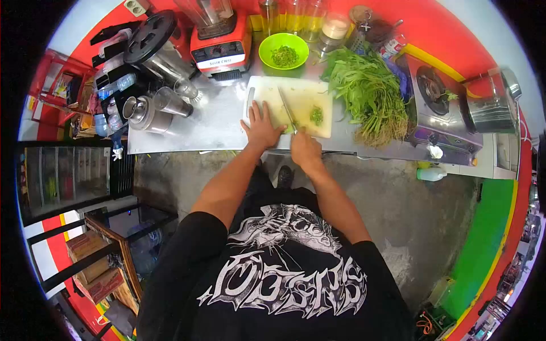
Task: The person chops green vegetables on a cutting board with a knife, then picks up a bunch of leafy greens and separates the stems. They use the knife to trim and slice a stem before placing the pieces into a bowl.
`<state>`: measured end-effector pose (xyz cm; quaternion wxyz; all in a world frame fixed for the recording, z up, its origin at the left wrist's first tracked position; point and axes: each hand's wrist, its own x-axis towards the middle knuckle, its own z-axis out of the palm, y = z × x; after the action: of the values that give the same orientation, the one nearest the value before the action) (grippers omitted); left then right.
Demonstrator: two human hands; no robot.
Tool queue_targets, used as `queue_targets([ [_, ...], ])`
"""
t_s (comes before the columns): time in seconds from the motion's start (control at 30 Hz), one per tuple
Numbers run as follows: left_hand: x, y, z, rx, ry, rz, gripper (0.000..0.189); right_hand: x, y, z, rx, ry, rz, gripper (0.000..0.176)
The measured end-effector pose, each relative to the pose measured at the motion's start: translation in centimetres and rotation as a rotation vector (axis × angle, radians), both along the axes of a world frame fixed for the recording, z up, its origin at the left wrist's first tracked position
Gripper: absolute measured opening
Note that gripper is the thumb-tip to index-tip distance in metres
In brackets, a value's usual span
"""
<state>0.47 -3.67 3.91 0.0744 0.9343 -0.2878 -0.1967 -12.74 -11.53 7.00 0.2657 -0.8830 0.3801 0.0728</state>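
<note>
On the white cutting board [263, 88], my left hand [263, 128] lies palm down with its fingers spread, near the board's left front edge. My right hand [305, 149] is closed round the handle of a knife [285, 104], whose blade points away from me across the board. A small heap of chopped greens [316, 116] rests to the right of the blade. Some green bits lie by the knife near my left thumb. Behind the board stands a lime-green bowl [265, 52] holding more chopped greens. A large bunch of leafy greens with roots [369, 94] lies at the right.
A red blender [220, 50] stands behind and left of the board. Metal shakers [149, 113] and a large lidded steel container [170, 59] occupy the left side. On the right are a gas stove [441, 108] and a steel pot [490, 111]. The metal counter's front edge runs below my hands.
</note>
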Motion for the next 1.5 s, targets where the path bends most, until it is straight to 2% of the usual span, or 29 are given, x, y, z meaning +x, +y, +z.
queue_targets([
  [0.1,0.1,0.0,-0.2,0.004,-0.010,-0.003,0.113,-0.7,-0.1,0.2,-0.016,-0.012,0.085,0.033],
  [0.13,0.2,0.0,-0.4,-0.008,-0.021,-0.002,0.114,-0.6,0.1,0.3,0.040,0.051,0.022,0.036],
  [0.27,0.3,0.2,-1.4,-0.016,-0.060,-0.028,0.115,-1.1,1.3,-1.5,0.070,0.022,-0.091,0.039],
  [0.5,0.0,0.2,-1.0,-0.052,-0.045,-0.009,0.113,-0.8,0.4,-1.1,0.072,-0.002,-0.103,0.040],
  [0.63,-1.1,-0.6,-0.6,-0.141,-0.125,-0.027,0.100,-1.9,-1.8,-1.7,0.048,-0.008,-0.215,0.040],
  [0.67,-1.6,-1.0,-0.4,-0.229,-0.168,-0.015,0.090,-2.3,-2.6,-2.2,0.097,-0.008,-0.219,0.046],
  [0.77,-1.8,-2.3,-0.1,-0.373,-0.135,-0.044,0.089,-2.8,-3.1,-1.2,0.103,-0.063,-0.218,0.045],
  [0.8,-2.3,-2.7,0.0,-0.443,-0.188,-0.038,0.082,-2.8,-2.9,-1.5,0.081,-0.116,-0.230,0.043],
  [0.9,-2.2,-3.6,0.3,-0.417,-0.085,-0.035,0.075,-2.5,-2.9,-1.7,0.100,-0.118,-0.144,0.042],
  [0.93,-2.3,-3.6,-0.1,-0.459,-0.152,-0.035,0.070,-2.5,-2.6,-1.4,0.096,-0.119,-0.144,0.041],
  [1.2,-1.2,-2.7,-1.8,-0.576,-0.140,-0.013,0.061,-2.0,-2.0,-0.7,0.112,-0.103,-0.090,0.042],
  [1.33,-0.8,-1.7,-1.4,-0.584,-0.056,-0.002,0.063,-1.7,-1.9,-0.2,0.127,-0.114,-0.071,0.042],
  [1.4,-1.0,-1.0,-1.0,-0.469,-0.110,-0.006,0.079,-1.5,-1.8,-0.3,0.135,-0.112,-0.058,0.042],
  [1.43,-1.0,-0.7,-1.1,-0.466,-0.110,-0.005,0.079,-1.4,-1.8,-0.4,0.124,-0.096,-0.063,0.042],
  [1.5,-0.7,0.0,-1.4,-0.346,-0.182,0.017,0.099,-1.3,-1.5,-0.2,0.116,-0.077,-0.068,0.042],
])
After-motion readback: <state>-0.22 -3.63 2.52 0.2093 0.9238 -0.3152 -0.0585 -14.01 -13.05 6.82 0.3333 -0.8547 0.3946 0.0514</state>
